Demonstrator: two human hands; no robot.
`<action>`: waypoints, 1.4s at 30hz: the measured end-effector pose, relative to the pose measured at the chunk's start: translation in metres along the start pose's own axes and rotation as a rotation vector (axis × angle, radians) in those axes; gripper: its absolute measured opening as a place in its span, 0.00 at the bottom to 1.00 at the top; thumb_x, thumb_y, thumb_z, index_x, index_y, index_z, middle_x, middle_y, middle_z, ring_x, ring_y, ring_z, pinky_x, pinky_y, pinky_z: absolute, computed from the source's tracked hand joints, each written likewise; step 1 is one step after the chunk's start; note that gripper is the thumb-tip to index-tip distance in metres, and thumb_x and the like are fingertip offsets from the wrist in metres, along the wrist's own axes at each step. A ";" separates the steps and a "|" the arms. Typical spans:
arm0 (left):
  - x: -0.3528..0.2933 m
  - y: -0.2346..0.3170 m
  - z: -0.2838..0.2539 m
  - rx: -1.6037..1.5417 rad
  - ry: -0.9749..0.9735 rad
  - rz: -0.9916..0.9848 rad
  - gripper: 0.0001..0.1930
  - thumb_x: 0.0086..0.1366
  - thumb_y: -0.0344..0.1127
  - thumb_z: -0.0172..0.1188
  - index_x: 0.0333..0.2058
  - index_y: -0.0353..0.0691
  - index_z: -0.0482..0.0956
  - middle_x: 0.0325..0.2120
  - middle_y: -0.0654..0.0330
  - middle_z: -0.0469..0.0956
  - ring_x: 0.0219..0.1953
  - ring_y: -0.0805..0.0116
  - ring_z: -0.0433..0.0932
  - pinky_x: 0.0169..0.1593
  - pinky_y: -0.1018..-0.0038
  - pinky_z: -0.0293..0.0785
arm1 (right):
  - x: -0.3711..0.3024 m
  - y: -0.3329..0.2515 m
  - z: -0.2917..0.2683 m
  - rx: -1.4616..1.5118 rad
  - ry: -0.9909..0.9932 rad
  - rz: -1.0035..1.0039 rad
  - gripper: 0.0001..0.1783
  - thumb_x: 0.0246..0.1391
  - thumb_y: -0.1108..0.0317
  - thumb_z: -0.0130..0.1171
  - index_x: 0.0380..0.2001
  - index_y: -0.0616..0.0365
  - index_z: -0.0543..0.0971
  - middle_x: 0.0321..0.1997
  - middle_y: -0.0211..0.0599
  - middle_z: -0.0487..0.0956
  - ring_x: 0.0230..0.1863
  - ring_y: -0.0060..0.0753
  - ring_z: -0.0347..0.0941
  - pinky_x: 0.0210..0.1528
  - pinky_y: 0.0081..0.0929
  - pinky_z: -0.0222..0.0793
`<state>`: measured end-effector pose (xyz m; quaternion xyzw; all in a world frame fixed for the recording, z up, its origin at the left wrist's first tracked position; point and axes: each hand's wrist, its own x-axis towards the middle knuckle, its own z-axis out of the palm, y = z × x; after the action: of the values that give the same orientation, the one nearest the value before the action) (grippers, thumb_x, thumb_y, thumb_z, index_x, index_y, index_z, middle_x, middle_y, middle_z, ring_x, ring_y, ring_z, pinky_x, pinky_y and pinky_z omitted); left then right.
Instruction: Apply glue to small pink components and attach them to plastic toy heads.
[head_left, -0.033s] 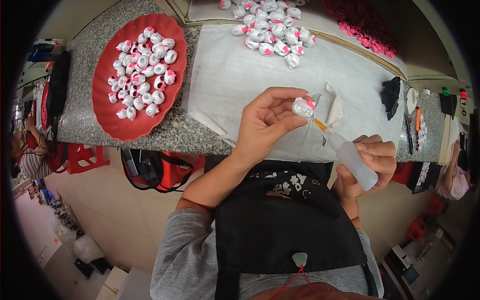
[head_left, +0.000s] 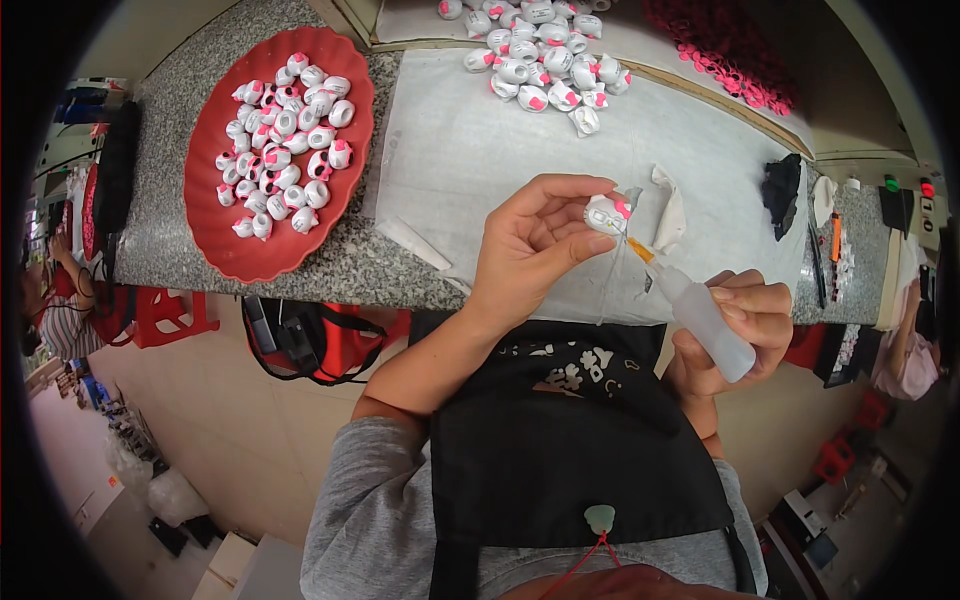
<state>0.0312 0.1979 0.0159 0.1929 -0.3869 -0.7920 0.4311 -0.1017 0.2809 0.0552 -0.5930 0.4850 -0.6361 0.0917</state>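
Between the thumb and fingers of my left hand [head_left: 535,240] is a small white toy head [head_left: 606,214] with a pink bow, its front turned toward the right. My right hand [head_left: 745,325] grips a translucent squeeze bottle [head_left: 708,325], tilted so that its orange needle tip [head_left: 640,249] points up and left. The metal needle end reaches the face of the toy head; whether it touches cannot be made out. Both hands are above the near part of a white sheet [head_left: 480,170] on the worktable.
On the left stands a red scalloped plate [head_left: 215,225] with many white toy heads. More toy heads [head_left: 540,60] lie piled at the back, with pink pieces [head_left: 740,80] to their right. A crumpled white tissue [head_left: 668,210] and a black cloth [head_left: 781,195] rest on the right.
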 end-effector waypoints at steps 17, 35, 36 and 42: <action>0.000 -0.003 -0.003 0.313 -0.060 0.191 0.16 0.45 0.18 0.54 0.37 0.30 0.67 0.36 0.56 0.66 0.38 0.71 0.66 0.43 0.76 0.62 | 0.000 -0.001 0.000 0.002 -0.041 -0.013 0.20 0.26 0.70 0.66 0.24 0.57 0.66 0.25 0.34 0.66 0.21 0.23 0.61 0.22 0.17 0.60; 0.005 0.012 -0.012 0.110 0.125 0.204 0.19 0.48 0.19 0.53 0.41 0.30 0.64 0.35 0.57 0.67 0.38 0.74 0.67 0.42 0.81 0.63 | 0.045 0.046 -0.019 0.097 -0.051 0.456 0.14 0.37 0.82 0.49 0.30 0.62 0.62 0.30 0.37 0.65 0.31 0.30 0.67 0.27 0.23 0.69; 0.004 0.012 -0.012 0.109 0.127 0.194 0.19 0.48 0.19 0.53 0.42 0.31 0.64 0.35 0.57 0.67 0.38 0.74 0.67 0.42 0.81 0.63 | 0.055 0.059 -0.021 0.061 -0.113 0.494 0.13 0.38 0.80 0.49 0.31 0.62 0.62 0.30 0.36 0.66 0.32 0.30 0.67 0.27 0.22 0.68; 0.002 0.006 -0.007 0.146 0.093 0.162 0.19 0.48 0.20 0.53 0.41 0.31 0.63 0.35 0.57 0.69 0.37 0.73 0.68 0.42 0.79 0.64 | 0.105 0.139 -0.035 -0.406 -0.255 0.387 0.12 0.41 0.73 0.50 0.33 0.61 0.67 0.31 0.39 0.69 0.31 0.32 0.68 0.30 0.25 0.65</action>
<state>0.0380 0.1904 0.0164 0.2284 -0.4373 -0.7145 0.4961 -0.2246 0.1548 0.0306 -0.5708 0.6908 -0.4174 0.1509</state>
